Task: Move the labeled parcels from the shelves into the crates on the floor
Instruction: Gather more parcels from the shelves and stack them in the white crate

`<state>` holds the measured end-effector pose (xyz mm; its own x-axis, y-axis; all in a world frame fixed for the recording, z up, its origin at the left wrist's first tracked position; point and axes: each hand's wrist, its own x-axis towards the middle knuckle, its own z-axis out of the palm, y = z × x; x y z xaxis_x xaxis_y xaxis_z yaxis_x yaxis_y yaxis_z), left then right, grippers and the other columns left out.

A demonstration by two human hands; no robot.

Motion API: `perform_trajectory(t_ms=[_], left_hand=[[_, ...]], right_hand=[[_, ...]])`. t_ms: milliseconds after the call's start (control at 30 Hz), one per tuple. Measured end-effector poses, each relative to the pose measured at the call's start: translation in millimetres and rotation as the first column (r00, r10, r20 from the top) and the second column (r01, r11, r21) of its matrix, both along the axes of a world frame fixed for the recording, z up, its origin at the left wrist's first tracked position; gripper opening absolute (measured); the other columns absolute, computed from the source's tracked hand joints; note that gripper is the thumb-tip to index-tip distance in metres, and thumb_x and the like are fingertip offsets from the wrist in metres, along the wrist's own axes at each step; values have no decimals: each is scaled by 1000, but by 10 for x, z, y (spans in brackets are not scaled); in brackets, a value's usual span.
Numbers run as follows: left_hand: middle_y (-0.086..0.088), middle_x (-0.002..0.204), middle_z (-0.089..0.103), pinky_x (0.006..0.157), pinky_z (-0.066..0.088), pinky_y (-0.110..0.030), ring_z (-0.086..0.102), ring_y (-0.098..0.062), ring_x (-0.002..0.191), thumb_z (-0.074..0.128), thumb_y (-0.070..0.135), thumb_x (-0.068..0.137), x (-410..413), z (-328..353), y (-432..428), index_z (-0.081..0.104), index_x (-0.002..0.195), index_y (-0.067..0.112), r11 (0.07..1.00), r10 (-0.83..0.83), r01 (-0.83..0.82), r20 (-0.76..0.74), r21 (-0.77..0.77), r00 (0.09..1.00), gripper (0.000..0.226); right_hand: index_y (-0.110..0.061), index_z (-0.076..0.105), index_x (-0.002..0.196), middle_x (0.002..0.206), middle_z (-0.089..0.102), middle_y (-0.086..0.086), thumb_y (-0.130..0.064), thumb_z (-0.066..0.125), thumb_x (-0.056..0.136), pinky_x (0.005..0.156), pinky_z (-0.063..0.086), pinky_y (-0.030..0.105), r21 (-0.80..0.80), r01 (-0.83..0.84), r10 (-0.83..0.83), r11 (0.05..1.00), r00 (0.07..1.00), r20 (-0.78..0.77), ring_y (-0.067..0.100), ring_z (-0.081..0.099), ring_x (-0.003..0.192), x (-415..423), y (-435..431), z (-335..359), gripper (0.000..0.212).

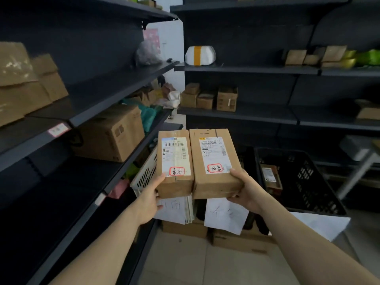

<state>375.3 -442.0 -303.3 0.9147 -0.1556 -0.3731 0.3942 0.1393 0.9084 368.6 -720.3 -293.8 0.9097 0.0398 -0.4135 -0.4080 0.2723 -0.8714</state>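
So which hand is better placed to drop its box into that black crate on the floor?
Probably the right hand. It grips the right parcel, and the black crate sits on that same side. The left hand holds the left parcel on the far side, nearer the white crate.

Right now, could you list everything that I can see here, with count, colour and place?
left parcel: one, brown, white label, in the left hand
right parcel: one, brown, white label, in the right hand, beside the left parcel
black crate: one, black, floor at right, a box inside
white crate: one, white, behind the left parcel
paper signs: two, white, below the parcels
large box: one, brown, lower left shelf
small boxes: several, brown, middle shelf ahead
white bundle: one, yellow tape, upper shelf ahead
shelves: dark grey, left and ahead
left hand: holds the left parcel
right hand: holds the right parcel
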Motion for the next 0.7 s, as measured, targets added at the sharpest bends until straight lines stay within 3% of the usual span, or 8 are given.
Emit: perform_trajectory(t_ms=[100,233,333,467,600,700], left_hand=[[-2,125,60,84,42,-42,53,-27,115,64,66,66,512,-109,141,51,127,43,998,-59,58,-57,-17,997,66],[-10,125,57,79,50,-39,53,-28,113,66,38,78,1235,-222,189,50,130,27,990,0,-10,-73,-139,997,55],[-8,123,57,89,47,-38,51,-24,115,62,36,82,1706,-245,24,52,126,26,981,44,-66,-119,-184,992,46],[-4,114,58,89,44,-38,51,-19,108,57,37,87,2197,-295,-304,56,103,33,983,50,-71,-125,-171,991,17],[-4,117,56,95,41,-41,48,-20,113,58,36,87,2606,-494,-514,55,106,32,987,72,-91,-138,-135,988,19],[-5,118,56,98,39,-42,46,-22,117,57,36,88,2846,-672,-624,50,118,29,982,132,-153,-171,-113,976,31]], right_hand=[[-32,43,132,128,51,8,-41,70,76,86,54,52,-10,16,-16,1000,999,-29,32,53,116,444,94,-80,62],[-32,43,132,128,51,7,-45,65,86,90,52,56,-74,43,-48,996,996,-73,31,54,114,1083,177,-115,53],[-35,39,135,126,51,4,-51,64,84,90,51,54,-125,104,-117,987,988,-99,31,53,114,1427,99,-138,60],[-35,38,137,116,53,-1,-48,63,86,93,48,56,-165,280,-301,946,947,-117,26,53,105,1693,-280,-270,58],[-35,41,135,111,54,0,-47,64,86,97,45,57,-173,385,-414,907,891,-187,25,54,100,1953,-686,-532,56],[-35,41,137,111,53,-2,-47,64,86,88,48,52,-201,332,-372,922,902,-219,24,53,99,2236,-836,-756,57]])
